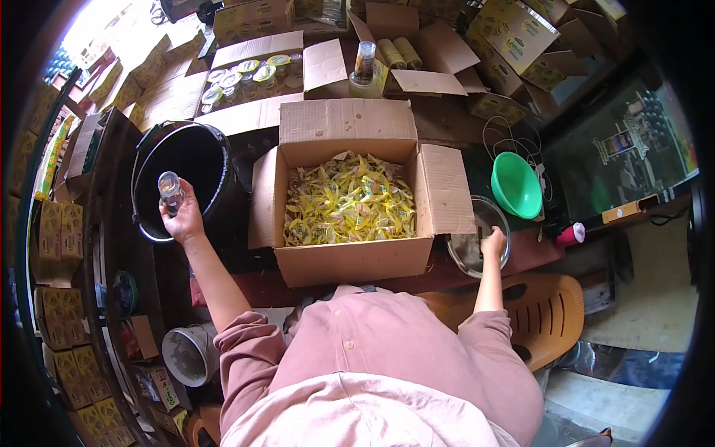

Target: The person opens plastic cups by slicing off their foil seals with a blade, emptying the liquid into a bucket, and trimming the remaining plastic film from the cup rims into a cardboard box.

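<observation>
Cartons (517, 31) behind; left fingers (188, 197) clamp a jar (170, 188); right fingers (491, 241) over bowl (463, 252), grip unclear.

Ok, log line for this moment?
left hand: holding clear jar near black bucket | right hand: at clear bowl, grip unclear | carton: open, yellow packets inside

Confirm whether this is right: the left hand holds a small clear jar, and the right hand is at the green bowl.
Not quite: the head view shows the right hand at the clear round bowl, not the green bowl. The left hand does hold a small clear jar.
</observation>
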Action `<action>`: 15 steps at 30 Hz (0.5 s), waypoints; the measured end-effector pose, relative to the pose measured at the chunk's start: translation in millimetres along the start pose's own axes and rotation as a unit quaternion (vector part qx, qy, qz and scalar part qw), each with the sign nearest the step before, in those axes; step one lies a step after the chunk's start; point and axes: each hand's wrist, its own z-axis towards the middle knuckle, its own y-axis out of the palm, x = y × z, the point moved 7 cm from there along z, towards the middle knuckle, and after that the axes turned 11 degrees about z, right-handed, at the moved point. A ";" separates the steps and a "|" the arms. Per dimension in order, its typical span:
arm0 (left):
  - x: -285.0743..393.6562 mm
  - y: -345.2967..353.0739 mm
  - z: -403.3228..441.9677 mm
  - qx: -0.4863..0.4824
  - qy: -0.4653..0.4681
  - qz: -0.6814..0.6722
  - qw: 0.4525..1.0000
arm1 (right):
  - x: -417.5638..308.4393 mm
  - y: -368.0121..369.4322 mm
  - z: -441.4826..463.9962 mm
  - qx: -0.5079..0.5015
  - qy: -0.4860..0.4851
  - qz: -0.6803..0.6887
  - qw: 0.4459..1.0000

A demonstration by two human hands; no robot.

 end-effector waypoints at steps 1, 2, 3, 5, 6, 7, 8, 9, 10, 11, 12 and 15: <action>-2.1 2.4 -3.3 0.002 0.005 0.006 1.000 | -5.1 -6.2 -0.4 0.025 -0.059 -0.010 0.998; -4.0 5.3 -5.5 0.003 0.010 0.012 1.000 | -5.4 -10.1 -0.1 0.010 -0.045 0.019 0.999; -4.4 6.6 -5.8 -0.006 0.004 0.009 1.000 | -12.4 -23.9 0.0 -0.005 -0.033 0.047 0.998; -5.3 6.6 -7.5 -0.008 -0.008 -0.009 1.000 | -28.1 -54.3 0.4 -0.009 -0.033 0.102 0.994; -5.8 6.9 -7.6 -0.010 -0.014 -0.018 1.000 | -30.2 -67.9 5.5 -0.008 -0.030 0.087 0.996; -3.2 5.2 -6.7 -0.009 -0.010 -0.014 1.000 | -21.8 -75.3 13.1 -0.014 -0.020 0.141 0.990; -1.1 3.7 -5.5 -0.009 -0.007 -0.011 1.000 | -10.6 -82.1 21.4 -0.020 -0.010 0.195 0.981; -0.1 2.3 -3.5 -0.010 -0.004 -0.009 1.000 | 7.5 -81.7 31.6 -0.026 0.021 0.306 0.951; 1.0 1.2 -2.6 -0.019 0.006 0.000 1.000 | 13.7 -81.2 33.3 -0.032 0.051 0.413 0.909; 2.3 0.0 -1.9 -0.028 0.016 0.009 0.999 | 20.9 -74.1 30.5 -0.046 0.104 0.561 0.820; 4.1 0.5 -1.5 -0.037 0.026 0.018 0.999 | 16.0 -68.1 20.8 -0.041 0.119 0.672 0.730; 0.5 2.0 -4.3 -0.022 0.008 0.000 1.000 | 50.5 -30.2 19.5 0.016 0.050 0.125 0.991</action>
